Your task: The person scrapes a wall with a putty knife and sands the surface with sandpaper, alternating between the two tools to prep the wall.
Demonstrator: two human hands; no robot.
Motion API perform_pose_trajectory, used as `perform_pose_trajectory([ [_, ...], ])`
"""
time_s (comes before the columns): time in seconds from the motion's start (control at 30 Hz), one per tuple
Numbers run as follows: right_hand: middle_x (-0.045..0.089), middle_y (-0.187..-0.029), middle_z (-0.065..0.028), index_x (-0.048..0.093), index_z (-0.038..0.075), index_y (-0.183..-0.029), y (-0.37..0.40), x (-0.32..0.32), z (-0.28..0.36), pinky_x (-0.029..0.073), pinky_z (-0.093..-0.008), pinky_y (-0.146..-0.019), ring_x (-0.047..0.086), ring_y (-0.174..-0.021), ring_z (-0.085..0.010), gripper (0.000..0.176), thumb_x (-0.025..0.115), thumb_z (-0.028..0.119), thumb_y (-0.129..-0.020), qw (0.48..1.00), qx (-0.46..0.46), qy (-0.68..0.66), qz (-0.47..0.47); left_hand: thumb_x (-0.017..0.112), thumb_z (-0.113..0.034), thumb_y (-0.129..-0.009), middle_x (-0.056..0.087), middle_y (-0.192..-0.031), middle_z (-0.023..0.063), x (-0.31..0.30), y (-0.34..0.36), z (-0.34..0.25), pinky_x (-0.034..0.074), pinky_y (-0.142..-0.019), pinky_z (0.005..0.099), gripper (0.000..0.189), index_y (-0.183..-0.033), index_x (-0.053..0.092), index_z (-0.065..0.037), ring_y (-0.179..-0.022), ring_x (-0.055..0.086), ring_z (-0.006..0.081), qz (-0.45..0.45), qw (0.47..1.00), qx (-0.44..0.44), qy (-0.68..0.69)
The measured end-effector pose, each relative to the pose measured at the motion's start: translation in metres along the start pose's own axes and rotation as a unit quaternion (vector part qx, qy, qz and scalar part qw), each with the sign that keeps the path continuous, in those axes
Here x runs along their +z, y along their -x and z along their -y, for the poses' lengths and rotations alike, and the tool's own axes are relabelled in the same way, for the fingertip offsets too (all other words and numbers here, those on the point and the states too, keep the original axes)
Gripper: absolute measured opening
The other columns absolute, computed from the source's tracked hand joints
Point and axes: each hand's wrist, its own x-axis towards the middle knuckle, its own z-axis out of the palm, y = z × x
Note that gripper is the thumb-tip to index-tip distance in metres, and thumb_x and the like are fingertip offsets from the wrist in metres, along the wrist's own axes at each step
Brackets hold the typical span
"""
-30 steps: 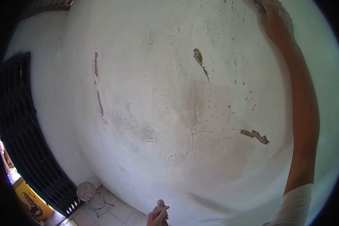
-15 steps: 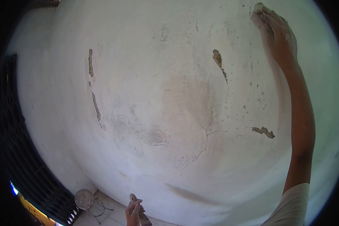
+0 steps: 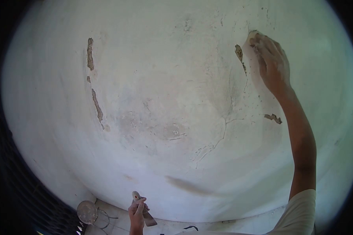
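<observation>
1. Fingers point(image 3: 262, 44) of our right hand point(image 3: 273, 64) lie close together. They curl over a pale pad point(image 3: 253, 36) and press it flat against the wall point(image 3: 164, 70). Only the pad's upper edge shows, so we cannot tell what it is made of.
2. Our left hand point(image 3: 137, 209) is closed in a fist round a scraper point(image 3: 147, 219). Its rounded handle end stands above the knuckles and its blade slants down to the right.
3. A second ago the right hand was at the very top of the view. Now it sits lower and further left, with the pad just beside the dark gouge point(image 3: 239, 53). We judge that the rubbing has travelled down the plaster and reached this damaged spot.
4. The left hand keeps the same closed hold on the scraper, which is low and clear of the wall.
5. Our right arm stretches up almost straight, the forearm rising from a white sleeve point(image 3: 298, 211) at the lower right. The wrist is bent so the palm faces the plaster. The left hand hangs near the bottom of the view, well apart from the right.
6. A smaller chip point(image 3: 272, 117) lies below the right wrist, and a branching crack point(image 3: 221, 137) runs left of it. A long flaked strip point(image 3: 91, 58) marks the far left of the wall. A round stool point(image 3: 87, 211) stands on the floor near the left hand.
</observation>
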Motion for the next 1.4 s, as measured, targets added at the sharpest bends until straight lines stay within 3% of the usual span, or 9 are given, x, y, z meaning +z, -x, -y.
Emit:
perform_pose_trajectory([
  [0.13, 0.059, -0.126, -0.0076, 0.065, 0.009, -0.117, 0.012, -0.005, 0.022, 0.047, -0.0412, -0.097, 0.055, -0.118, -0.0283, 0.033, 0.064, 0.004, -0.084, 0.999, 0.018, 0.005, 0.033, 0.056, -0.007, -0.097, 0.06, -0.099, 0.01, -0.015, -0.005, -0.003, 0.053, -0.069, 0.0299, 0.021, -0.106, 0.066, 0.008, -0.074, 0.058, 0.013, 0.019, 1.0, -0.005, 0.004],
  [0.23, 0.058, -0.126, -0.009, 0.064, 0.011, -0.121, 0.031, -0.006, 0.034, 0.046, -0.042, -0.097, 0.054, -0.119, -0.0298, 0.037, 0.064, 0.004, -0.084, 0.998, 0.044, 0.016, 0.043, 0.051, -0.026, -0.101, 0.061, -0.086, 0.0084, -0.031, -0.009, 0.009, 0.049, -0.061, 0.0277, 0.036, -0.099, 0.067, 0.007, -0.066, 0.055, 0.012, 0.015, 1.0, -0.001, -0.01],
  [0.33, 0.058, -0.125, -0.0095, 0.063, 0.011, -0.123, 0.048, -0.008, 0.047, 0.045, -0.0439, -0.098, 0.053, -0.12, -0.031, 0.039, 0.064, 0.005, -0.085, 0.995, 0.079, 0.029, 0.046, 0.057, -0.021, -0.099, 0.049, -0.072, -0.0055, -0.057, -0.004, 0.006, 0.043, -0.058, 0.0213, 0.026, -0.118, 0.065, -0.005, -0.06, 0.043, 0.0037, 0.055, 0.997, -0.055, -0.025],
  [0.57, 0.057, -0.124, -0.0087, 0.064, 0.012, -0.123, 0.047, 0.004, 0.057, 0.042, -0.0462, -0.099, 0.052, -0.12, -0.0305, 0.034, 0.061, 0.01, -0.089, 0.991, 0.105, 0.077, 0.021, 0.057, -0.023, -0.1, 0.048, -0.072, -0.0059, -0.109, -0.001, -0.001, 0.041, -0.057, 0.0196, 0.027, -0.117, 0.065, -0.004, -0.06, 0.042, 0.0031, 0.046, 0.996, -0.078, -0.005],
  [0.73, 0.057, -0.123, -0.0071, 0.063, 0.014, -0.124, -0.002, 0.013, 0.051, 0.041, -0.0461, -0.098, 0.051, -0.121, -0.0299, 0.035, 0.062, 0.01, -0.089, 0.99, 0.117, 0.078, 0.013, 0.058, -0.024, -0.099, 0.05, -0.072, -0.0057, -0.127, -0.003, 0.003, 0.041, -0.057, 0.0192, 0.028, -0.117, 0.065, -0.004, -0.061, 0.044, 0.0031, 0.042, 0.995, -0.092, -0.018],
  [1.1, 0.055, -0.13, -0.0093, 0.062, 0.016, -0.126, 0.037, 0.0, 0.053, 0.041, -0.0497, -0.104, 0.045, -0.132, -0.0331, 0.045, 0.064, 0.001, -0.084, 0.989, 0.124, 0.064, 0.044, 0.059, -0.025, -0.098, 0.054, -0.073, -0.0032, -0.115, 0.001, 0.0, 0.042, -0.059, 0.0222, 0.027, -0.115, 0.066, -0.004, -0.063, 0.047, 0.0056, 0.041, 0.99, -0.128, -0.034],
  [1.23, 0.053, -0.135, -0.0109, 0.062, 0.016, -0.126, 0.024, 0.009, 0.044, 0.041, -0.0504, -0.105, 0.042, -0.135, -0.0361, 0.043, 0.063, 0.002, -0.086, 0.994, 0.095, 0.058, 0.02, 0.059, -0.023, -0.099, 0.054, -0.073, -0.004, -0.128, -0.003, 0.004, 0.04, -0.059, 0.0214, 0.024, -0.113, 0.069, -0.006, -0.064, 0.047, 0.005, 0.037, 0.993, -0.111, -0.031],
  [1.4, 0.051, -0.138, -0.0121, 0.061, 0.015, -0.128, -0.008, 0.015, 0.041, 0.039, -0.0506, -0.107, 0.04, -0.137, -0.0372, 0.043, 0.063, 0.002, -0.086, 0.994, 0.09, 0.05, 0.021, 0.059, -0.023, -0.099, 0.055, -0.075, -0.0034, -0.118, -0.013, 0.011, 0.045, -0.062, 0.0224, 0.025, -0.114, 0.068, -0.005, -0.064, 0.049, 0.0051, 0.032, 0.988, -0.148, -0.031],
])
